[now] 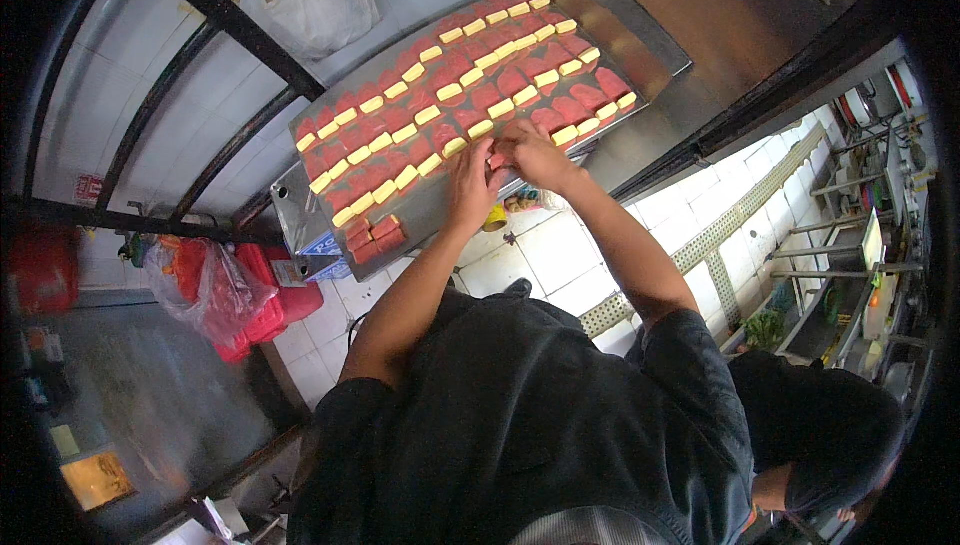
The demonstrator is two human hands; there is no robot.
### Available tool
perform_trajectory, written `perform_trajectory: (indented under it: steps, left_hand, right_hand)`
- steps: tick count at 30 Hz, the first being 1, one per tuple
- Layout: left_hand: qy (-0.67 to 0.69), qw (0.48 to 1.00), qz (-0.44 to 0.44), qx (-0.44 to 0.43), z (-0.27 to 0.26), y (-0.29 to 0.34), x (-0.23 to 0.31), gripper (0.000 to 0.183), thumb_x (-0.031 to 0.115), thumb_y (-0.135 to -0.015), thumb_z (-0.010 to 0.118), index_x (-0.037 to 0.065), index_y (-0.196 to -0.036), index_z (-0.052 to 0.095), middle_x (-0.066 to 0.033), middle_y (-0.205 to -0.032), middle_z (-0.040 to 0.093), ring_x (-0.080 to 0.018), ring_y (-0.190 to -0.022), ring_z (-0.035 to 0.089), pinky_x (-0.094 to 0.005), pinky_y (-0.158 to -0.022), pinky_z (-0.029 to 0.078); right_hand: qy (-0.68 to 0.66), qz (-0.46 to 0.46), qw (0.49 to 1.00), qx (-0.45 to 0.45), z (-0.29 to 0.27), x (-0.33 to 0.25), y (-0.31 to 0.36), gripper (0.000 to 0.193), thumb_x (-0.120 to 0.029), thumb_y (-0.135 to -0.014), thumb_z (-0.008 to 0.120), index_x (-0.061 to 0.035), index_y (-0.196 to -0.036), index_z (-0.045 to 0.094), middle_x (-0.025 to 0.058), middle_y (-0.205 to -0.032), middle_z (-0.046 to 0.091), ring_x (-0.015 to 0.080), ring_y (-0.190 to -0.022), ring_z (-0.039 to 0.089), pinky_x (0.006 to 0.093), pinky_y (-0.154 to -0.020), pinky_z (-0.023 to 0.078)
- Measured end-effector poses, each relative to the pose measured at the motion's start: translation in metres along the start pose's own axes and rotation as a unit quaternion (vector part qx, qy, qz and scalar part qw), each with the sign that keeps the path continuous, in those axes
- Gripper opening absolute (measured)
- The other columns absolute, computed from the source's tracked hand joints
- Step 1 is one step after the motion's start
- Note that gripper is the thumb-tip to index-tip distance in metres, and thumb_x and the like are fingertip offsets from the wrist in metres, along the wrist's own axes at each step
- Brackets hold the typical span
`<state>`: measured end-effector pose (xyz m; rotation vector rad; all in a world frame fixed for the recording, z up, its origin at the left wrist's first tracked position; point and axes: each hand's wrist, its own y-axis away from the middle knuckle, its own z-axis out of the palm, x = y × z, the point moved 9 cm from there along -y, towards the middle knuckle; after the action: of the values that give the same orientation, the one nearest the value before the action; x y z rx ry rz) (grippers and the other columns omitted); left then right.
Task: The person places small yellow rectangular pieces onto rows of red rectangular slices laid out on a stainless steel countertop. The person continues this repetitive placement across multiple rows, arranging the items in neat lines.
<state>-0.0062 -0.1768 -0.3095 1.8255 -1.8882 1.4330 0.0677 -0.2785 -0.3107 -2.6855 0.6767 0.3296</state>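
On my feed, the left hand (472, 183) and right hand (534, 155) pinched a red meat piece (496, 160), short red meat rolls (389, 242) lying left, nearer the left hand.

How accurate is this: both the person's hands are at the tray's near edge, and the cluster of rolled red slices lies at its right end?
Wrong end: the head view shows the cluster of rolled red slices at the left end of the tray. The rest stands.
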Motion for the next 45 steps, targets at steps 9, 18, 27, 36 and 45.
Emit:
perform_trajectory:
  steps: [9,18,27,36,45]
  left_hand:
    - [-0.144,0.989,0.025,-0.029,0.006,-0.011,-0.022,0.03,0.017,-0.092,0.075,0.007,-0.12,0.068,-0.0152,-0.115,0.062,-0.038,-0.108,0.056,-0.0522,-0.094,0.044]
    - [-0.095,0.995,0.018,0.002,-0.046,-0.025,-0.003,0.054,0.016,-0.093,0.074,0.007,-0.142,0.054,-0.0184,-0.119,0.063,-0.0385,-0.112,0.057,-0.0539,-0.097,0.044]
    - [-0.034,0.987,-0.111,0.108,-0.224,0.021,-0.046,0.042,0.009,-0.095,0.072,0.002,-0.135,0.06,-0.0183,-0.119,0.066,-0.0348,-0.112,0.062,-0.048,-0.102,0.045]
    - [-0.136,0.977,-0.149,0.07,-0.27,0.099,-0.097,0.028,0.012,-0.098,0.07,0.004,-0.125,0.068,-0.0164,-0.119,0.069,-0.0363,-0.116,0.061,-0.0492,-0.107,0.043]
    - [-0.119,0.983,-0.133,0.052,-0.28,0.101,-0.118,0.022,0.008,-0.095,0.071,0.006,-0.117,0.071,-0.0147,-0.115,0.07,-0.035,-0.111,0.062,-0.0459,-0.1,0.046]
  right_hand:
    - [-0.006,-0.029,0.997,0.071,-0.022,-0.011,-0.005,0.04,-0.02,-0.087,0.077,-0.0134,-0.127,0.075,0.007,-0.124,0.071,0.0293,-0.124,0.06,0.0462,-0.104,0.045]
    - [-0.015,0.044,0.998,-0.044,-0.01,-0.004,-0.029,0.032,-0.016,-0.09,0.073,-0.0133,-0.121,0.076,0.0056,-0.128,0.07,0.0286,-0.126,0.058,0.0483,-0.104,0.043]
    - [0.193,0.041,0.979,-0.06,0.013,-0.013,-0.03,0.042,-0.015,-0.094,0.059,-0.0132,-0.135,0.065,0.0081,-0.142,0.063,0.0298,-0.133,0.053,0.0487,-0.109,0.041]
    - [0.177,0.073,0.981,0.003,0.018,-0.005,-0.022,0.03,-0.016,-0.095,0.065,-0.0135,-0.125,0.067,0.0063,-0.128,0.069,0.0305,-0.121,0.058,0.0483,-0.105,0.041]
    - [-0.253,0.063,0.965,-0.001,0.029,-0.143,-0.074,0.021,-0.008,-0.089,0.078,-0.0081,-0.11,0.075,0.0072,-0.099,0.076,0.0334,-0.099,0.07,0.0443,-0.098,0.048]
